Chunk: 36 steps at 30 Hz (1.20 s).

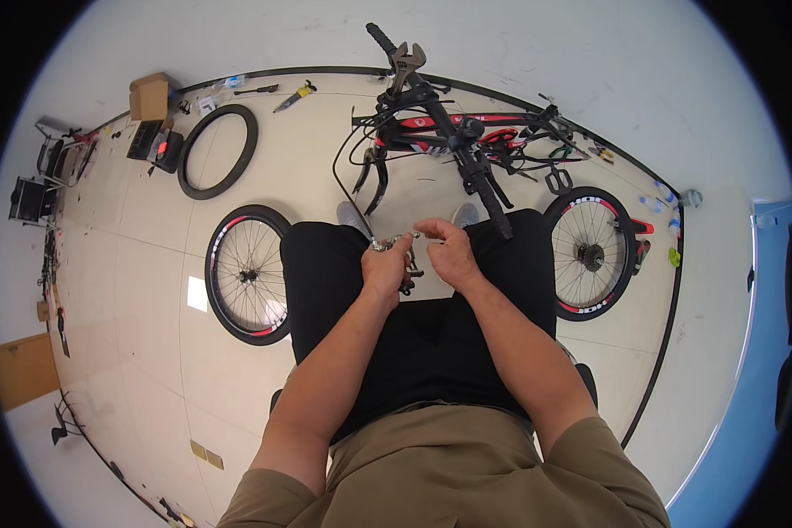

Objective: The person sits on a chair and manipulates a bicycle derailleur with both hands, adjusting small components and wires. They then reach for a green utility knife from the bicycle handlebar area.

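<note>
Left: a black-tyred spoked wheel [248, 275], detached, on the pale tiled floor [141, 290]. Left hand [385, 271]: fingers closed on an unmounted silver-and-black metal part [415, 272] between the knees [317, 251]. Right hand [453, 255]: fingers bent; grip I cannot tell. Black handlebar [482, 183]: obstructs just beyond. Second spoked wheel [593, 258]: detached, near the floor's right edge.

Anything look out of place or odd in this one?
Yes, mildly: an adjustable wrench juts up beside the handlebar, an unusual spot for a tool; what supports it isn't clear. A tire also lies on the floor without a rim.
</note>
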Motion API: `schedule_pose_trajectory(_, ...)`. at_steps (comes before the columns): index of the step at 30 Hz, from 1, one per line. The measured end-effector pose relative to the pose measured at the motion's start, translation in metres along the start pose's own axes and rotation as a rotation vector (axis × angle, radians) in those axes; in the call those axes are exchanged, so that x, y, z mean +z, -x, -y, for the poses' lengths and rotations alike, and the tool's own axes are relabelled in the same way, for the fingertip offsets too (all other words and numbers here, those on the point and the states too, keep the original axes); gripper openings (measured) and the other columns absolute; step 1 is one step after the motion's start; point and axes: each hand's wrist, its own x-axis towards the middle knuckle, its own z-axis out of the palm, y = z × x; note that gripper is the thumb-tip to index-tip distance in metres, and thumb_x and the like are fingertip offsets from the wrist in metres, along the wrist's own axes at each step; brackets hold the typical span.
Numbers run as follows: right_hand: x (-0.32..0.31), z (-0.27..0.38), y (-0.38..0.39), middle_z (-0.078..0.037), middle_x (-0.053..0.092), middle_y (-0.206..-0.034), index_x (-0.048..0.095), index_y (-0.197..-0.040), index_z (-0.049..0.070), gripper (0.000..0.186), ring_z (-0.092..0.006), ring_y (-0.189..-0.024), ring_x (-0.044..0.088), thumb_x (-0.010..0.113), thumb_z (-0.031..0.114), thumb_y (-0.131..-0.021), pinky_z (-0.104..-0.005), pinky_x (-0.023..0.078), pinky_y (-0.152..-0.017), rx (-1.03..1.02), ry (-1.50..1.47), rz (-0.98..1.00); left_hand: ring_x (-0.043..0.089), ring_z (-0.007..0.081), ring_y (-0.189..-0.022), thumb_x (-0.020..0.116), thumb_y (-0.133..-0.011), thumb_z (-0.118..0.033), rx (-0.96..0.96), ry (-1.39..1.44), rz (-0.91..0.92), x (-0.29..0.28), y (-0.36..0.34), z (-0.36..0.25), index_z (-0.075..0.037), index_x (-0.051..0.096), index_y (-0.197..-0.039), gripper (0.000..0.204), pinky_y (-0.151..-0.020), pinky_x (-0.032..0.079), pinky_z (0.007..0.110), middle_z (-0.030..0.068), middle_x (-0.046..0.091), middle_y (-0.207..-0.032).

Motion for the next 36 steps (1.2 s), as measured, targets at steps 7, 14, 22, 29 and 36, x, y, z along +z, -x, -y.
schedule_pose_trajectory(7,0.0,0.008,0.0,-0.011,0.07,-0.11,0.07,-0.109,0.002,0.049,-0.0254,-0.109,0.061,0.042,-0.008,-0.07,-0.0343,0.045,-0.1,-0.031,0.033,0.012,0.046,0.0138,-0.048,0.074,-0.086,-0.023,-0.008,0.005,0.011,-0.002,-0.001,0.002,-0.007,0.056,-0.076,0.026,-0.045,0.04,0.031,0.0024,0.053,-0.063)
schedule_pose_trajectory(14,-0.002,0.0,-0.001,-0.012,0.069,-0.109,0.069,-0.111,0.001,0.05,-0.024,-0.107,0.061,0.042,-0.008,-0.07,-0.0343,0.046,-0.1,-0.003,-0.011,0.052,0.046,0.0136,-0.048,0.075,-0.086,-0.024,-0.001,0.003,0.013,-0.001,-0.001,0.0,-0.007,0.055,-0.075,0.029,-0.045,0.04,0.031,0.0024,0.053,-0.063)
schedule_pose_trajectory(22,-0.002,-0.002,-0.001,-0.012,0.069,-0.112,0.066,-0.116,-0.001,0.052,-0.0193,-0.107,0.063,0.04,-0.013,-0.073,-0.032,0.047,-0.098,0.007,0.033,0.061,0.046,0.0112,-0.044,0.073,-0.087,-0.024,-0.005,0.012,0.009,-0.001,-0.003,0.003,-0.005,0.056,-0.075,0.028,-0.04,0.036,0.029,0.0024,0.054,-0.061)
schedule_pose_trajectory(29,-0.001,-0.005,-0.002,-0.01,0.069,-0.107,0.066,-0.117,-0.001,0.049,-0.019,-0.1,0.064,0.043,-0.012,-0.075,-0.0312,0.048,-0.095,0.008,-0.048,0.0,0.046,0.0146,-0.047,0.074,-0.087,-0.024,-0.008,-0.004,0.017,0.0,-0.002,0.0,-0.007,0.056,-0.076,0.028,-0.045,0.04,0.031,0.0029,0.052,-0.062)
schedule_pose_trajectory(36,-0.002,0.014,0.0,-0.008,0.07,-0.096,0.068,-0.111,-0.001,0.037,-0.0147,-0.086,0.063,0.047,-0.003,-0.081,-0.0291,0.052,-0.081,0.224,-0.181,-0.029,0.046,0.0144,-0.048,0.074,-0.087,-0.024,-0.001,-0.019,0.014,-0.001,0.0,0.0,-0.006,0.057,-0.075,0.027,-0.045,0.04,0.031,0.0029,0.053,-0.062)
